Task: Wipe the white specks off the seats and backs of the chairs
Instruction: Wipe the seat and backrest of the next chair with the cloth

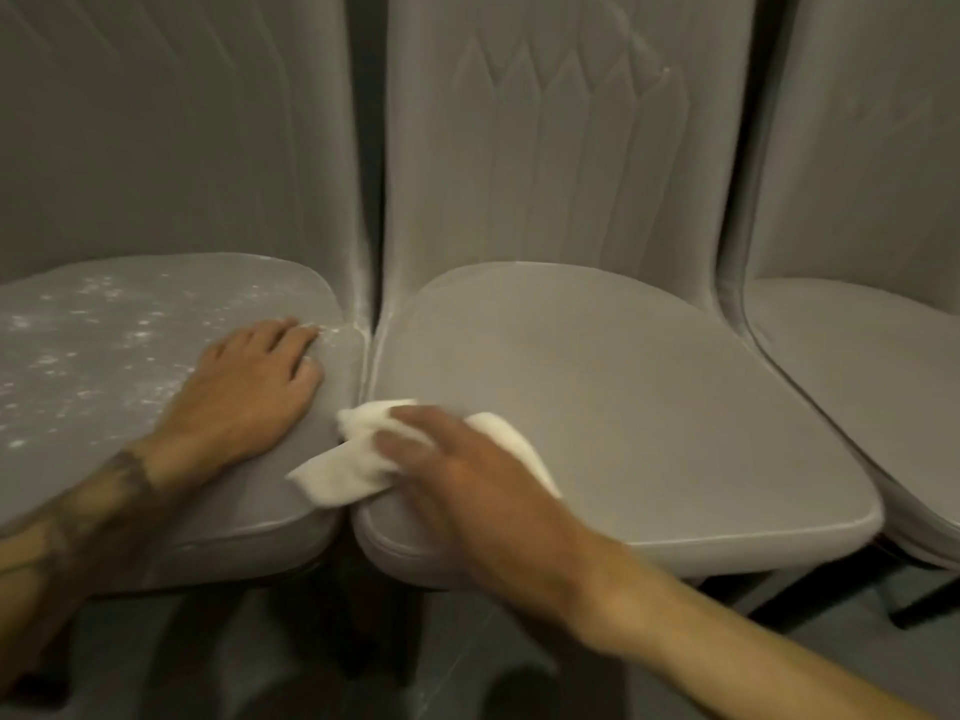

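Observation:
Three grey padded chairs stand side by side. The left chair's seat [104, 345] is covered with white specks [93, 298]. My left hand [249, 387] rests flat on that seat near its right edge, fingers straight. The middle chair's seat [649, 397] looks plain grey, and its back [545, 148] has stitched ridges with faint white marks near the top right. My right hand [457, 470] presses a crumpled white cloth [348, 470] onto the middle seat's front left corner; the cloth overhangs the gap between the two seats.
The right chair's seat [883, 366] and back [872, 148] sit at the frame's right edge. Dark chair legs [810, 595] and a grey floor [260, 667] lie below. Narrow dark gaps separate the chair backs.

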`<state>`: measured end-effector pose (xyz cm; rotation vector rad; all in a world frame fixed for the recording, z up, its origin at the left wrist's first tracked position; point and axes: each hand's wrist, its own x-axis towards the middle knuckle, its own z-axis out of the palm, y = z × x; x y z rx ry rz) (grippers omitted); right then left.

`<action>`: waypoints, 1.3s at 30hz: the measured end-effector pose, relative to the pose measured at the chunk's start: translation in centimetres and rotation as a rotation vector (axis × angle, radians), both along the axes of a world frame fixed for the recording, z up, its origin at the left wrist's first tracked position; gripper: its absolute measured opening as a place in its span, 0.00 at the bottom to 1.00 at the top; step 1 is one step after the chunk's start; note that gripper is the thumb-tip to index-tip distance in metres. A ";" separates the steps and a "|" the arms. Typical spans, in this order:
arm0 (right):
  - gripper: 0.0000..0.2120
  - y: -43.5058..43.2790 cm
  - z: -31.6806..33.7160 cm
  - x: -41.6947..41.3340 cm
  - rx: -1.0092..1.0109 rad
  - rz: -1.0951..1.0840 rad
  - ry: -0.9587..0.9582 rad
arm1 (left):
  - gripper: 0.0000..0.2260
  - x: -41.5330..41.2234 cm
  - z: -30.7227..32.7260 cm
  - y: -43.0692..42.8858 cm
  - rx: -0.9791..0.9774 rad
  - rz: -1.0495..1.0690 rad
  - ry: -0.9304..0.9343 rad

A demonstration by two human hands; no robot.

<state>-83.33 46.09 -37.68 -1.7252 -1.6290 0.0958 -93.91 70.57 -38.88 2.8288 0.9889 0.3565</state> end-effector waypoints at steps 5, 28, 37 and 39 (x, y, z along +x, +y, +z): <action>0.17 3.5 0.6 6.5 -0.171 -0.272 -0.228 | 0.22 -0.2 0.0 -0.2 0.016 0.011 -0.012; 0.16 8.9 1.0 5.2 -0.208 0.004 -0.314 | 0.25 -1.4 -0.7 0.0 0.215 -0.110 0.022; 0.15 8.8 2.2 5.1 -0.261 0.013 -0.335 | 0.27 -1.1 -1.2 0.6 0.194 -0.086 -0.030; 0.15 5.7 2.0 4.1 -0.250 0.136 -0.300 | 0.27 -1.2 -1.1 0.4 0.222 -0.093 -0.007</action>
